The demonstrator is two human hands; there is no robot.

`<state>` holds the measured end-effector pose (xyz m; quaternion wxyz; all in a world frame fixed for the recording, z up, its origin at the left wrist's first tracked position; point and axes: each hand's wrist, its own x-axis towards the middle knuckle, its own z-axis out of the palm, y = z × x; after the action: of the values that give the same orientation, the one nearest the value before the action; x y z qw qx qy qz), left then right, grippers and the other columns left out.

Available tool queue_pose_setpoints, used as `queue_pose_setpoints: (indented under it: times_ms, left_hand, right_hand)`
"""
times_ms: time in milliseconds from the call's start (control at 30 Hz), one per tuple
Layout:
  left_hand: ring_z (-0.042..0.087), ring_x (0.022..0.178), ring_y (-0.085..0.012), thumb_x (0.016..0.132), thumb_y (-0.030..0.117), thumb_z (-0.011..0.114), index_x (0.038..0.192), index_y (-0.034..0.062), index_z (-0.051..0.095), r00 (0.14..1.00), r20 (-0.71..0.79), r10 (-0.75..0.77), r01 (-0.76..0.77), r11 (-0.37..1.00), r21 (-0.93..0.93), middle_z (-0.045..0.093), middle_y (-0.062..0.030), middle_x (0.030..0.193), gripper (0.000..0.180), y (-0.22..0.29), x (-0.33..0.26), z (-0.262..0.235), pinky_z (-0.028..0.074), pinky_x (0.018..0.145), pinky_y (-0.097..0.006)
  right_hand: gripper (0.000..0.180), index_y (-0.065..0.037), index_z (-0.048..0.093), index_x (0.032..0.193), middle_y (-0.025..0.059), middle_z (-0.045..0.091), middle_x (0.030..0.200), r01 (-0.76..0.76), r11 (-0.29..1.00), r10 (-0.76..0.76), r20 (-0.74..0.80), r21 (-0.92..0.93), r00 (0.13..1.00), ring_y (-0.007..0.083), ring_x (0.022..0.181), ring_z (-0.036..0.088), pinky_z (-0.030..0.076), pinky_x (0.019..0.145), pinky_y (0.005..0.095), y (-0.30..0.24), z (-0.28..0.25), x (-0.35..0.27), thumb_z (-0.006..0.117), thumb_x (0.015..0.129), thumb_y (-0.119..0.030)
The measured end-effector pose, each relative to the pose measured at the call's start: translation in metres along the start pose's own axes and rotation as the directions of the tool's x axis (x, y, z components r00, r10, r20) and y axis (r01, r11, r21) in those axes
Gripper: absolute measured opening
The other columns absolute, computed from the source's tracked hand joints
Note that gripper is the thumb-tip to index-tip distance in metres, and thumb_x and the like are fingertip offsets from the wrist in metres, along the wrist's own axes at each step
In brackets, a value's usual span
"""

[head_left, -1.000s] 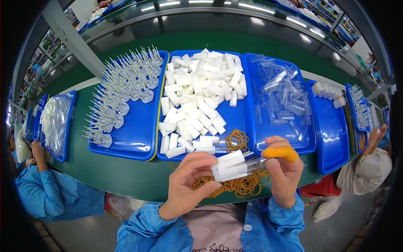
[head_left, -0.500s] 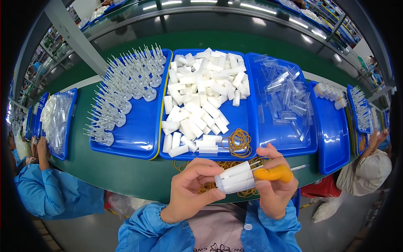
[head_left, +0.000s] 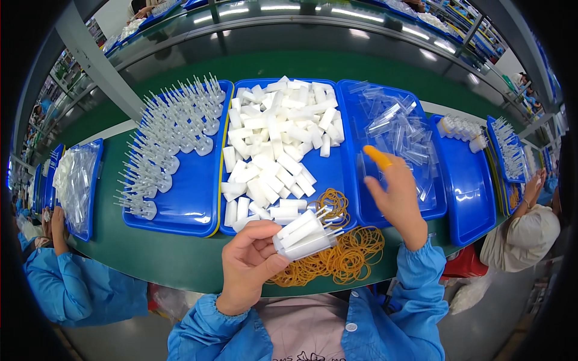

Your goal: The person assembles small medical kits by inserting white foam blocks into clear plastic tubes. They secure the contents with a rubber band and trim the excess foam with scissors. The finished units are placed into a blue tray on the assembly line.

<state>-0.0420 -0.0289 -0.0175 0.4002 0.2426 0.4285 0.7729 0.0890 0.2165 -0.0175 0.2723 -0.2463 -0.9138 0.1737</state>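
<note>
My left hand (head_left: 248, 262) grips a clear plastic pronged base fitted with white blocks (head_left: 306, 236). The piece lies tilted, its thin prongs poking out toward the right. My right hand (head_left: 398, 189) is apart from it, held over the near part of a blue tray of clear plastic pieces (head_left: 400, 129). Its fingers are spread with nothing visible between them, and an orange-yellow finger cot (head_left: 378, 157) covers one finger. Below the held piece, a pile of rubber bands (head_left: 356, 256) lies on the green table. More rubber bands (head_left: 335, 203) sit in the middle tray's near right corner.
The middle blue tray (head_left: 335, 165) holds a heap of white blocks (head_left: 277, 135). Several clear pronged bases (head_left: 171, 135) stand in the left tray (head_left: 188, 210). A narrower tray (head_left: 472, 204) at the right has white-filled pieces (head_left: 460, 129). Co-workers sit at both sides; a grey post (head_left: 99, 63) rises at far left.
My right hand has let go of the held piece and moved up and right over the clear plastic pieces. My left hand keeps the piece, now slightly farther left.
</note>
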Motion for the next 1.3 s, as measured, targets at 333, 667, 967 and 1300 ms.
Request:
queue_pose_setpoints:
  times_ms: [333,667,967,1300]
  left_hand:
    - [0.056,0.108,-0.0234,0.078,-0.005,0.068,0.114,-0.0044,0.053,1.0,0.001,-0.018,0.018,1.0,-0.005,0.052,-0.012,0.115,0.039,0.001,0.005,-0.002,0.047,0.095,-0.037]
    - [0.057,0.103,-0.0202,0.069,-0.007,0.074,0.106,-0.0025,0.061,0.974,0.072,0.214,-0.225,0.889,0.4,0.052,-0.0119,0.111,0.039,-0.001,-0.002,0.006,0.049,0.089,-0.033]
    - [0.057,0.095,-0.0196,0.065,0.002,0.08,0.1,0.0006,0.065,0.949,0.142,0.28,-0.308,0.745,0.591,0.056,-0.0118,0.104,0.038,0.002,-0.005,0.009,0.048,0.079,-0.03]
    - [0.057,0.092,-0.0202,0.067,0.003,0.078,0.11,-0.0002,0.063,0.952,0.189,0.242,-0.304,0.658,0.689,0.054,-0.0128,0.105,0.045,0.015,-0.006,0.02,0.048,0.078,-0.03]
  right_hand:
    - [0.028,-0.005,0.062,0.106,0.0119,0.059,0.098,-0.044,0.979,0.064,0.098,-0.202,0.993,0.0269,0.085,0.057,0.042,0.076,0.0372,0.005,0.003,-0.006,0.064,0.079,-0.01]
    - [0.014,0.001,0.062,0.098,0.0038,0.062,0.091,-0.302,0.338,0.348,0.18,0.891,0.92,0.0088,0.078,0.056,0.046,0.07,0.0219,-0.046,-0.035,-0.023,0.061,0.085,-0.005]
    - [0.021,0.002,0.062,0.1,0.0053,0.063,0.088,-0.31,0.405,0.217,0.239,0.86,0.946,0.0111,0.081,0.059,0.047,0.076,0.0248,-0.056,-0.031,-0.028,0.067,0.082,-0.005]
    - [0.03,0.001,0.059,0.097,0.0089,0.066,0.086,-0.2,0.574,0.221,0.085,0.794,0.972,0.013,0.08,0.063,0.049,0.076,0.0259,-0.073,-0.029,-0.032,0.076,0.072,-0.003]
